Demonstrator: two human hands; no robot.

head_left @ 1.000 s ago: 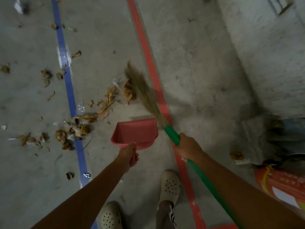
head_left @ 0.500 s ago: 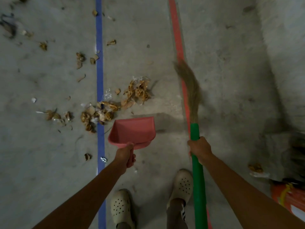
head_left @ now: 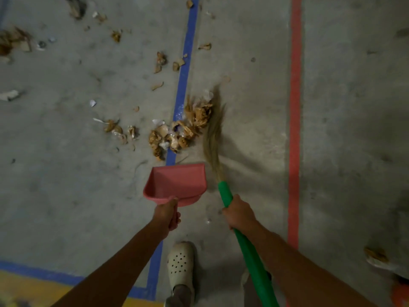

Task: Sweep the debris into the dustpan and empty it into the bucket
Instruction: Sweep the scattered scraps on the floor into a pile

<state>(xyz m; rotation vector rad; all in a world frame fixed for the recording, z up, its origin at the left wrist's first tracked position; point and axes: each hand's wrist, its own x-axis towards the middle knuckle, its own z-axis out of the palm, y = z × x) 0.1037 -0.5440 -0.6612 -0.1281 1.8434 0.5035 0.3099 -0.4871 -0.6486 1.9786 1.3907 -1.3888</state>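
Since half a second ago our broom (head_left: 213, 138) has swung left off the red line (head_left: 295, 107), and its bristles now touch the right edge of the debris pile (head_left: 188, 127), just beyond the dustpan (head_left: 179, 182). Our left hand (head_left: 167, 214) grips the dustpan's handle; our right hand (head_left: 240, 212) is wrapped round the green broom stick, just right of the dustpan. The dustpan's open lip faces the pile, a narrow strip of floor between. The blue line (head_left: 184, 69) runs under the pile to that lip. Our white shoe (head_left: 180, 261) stands behind the dustpan.
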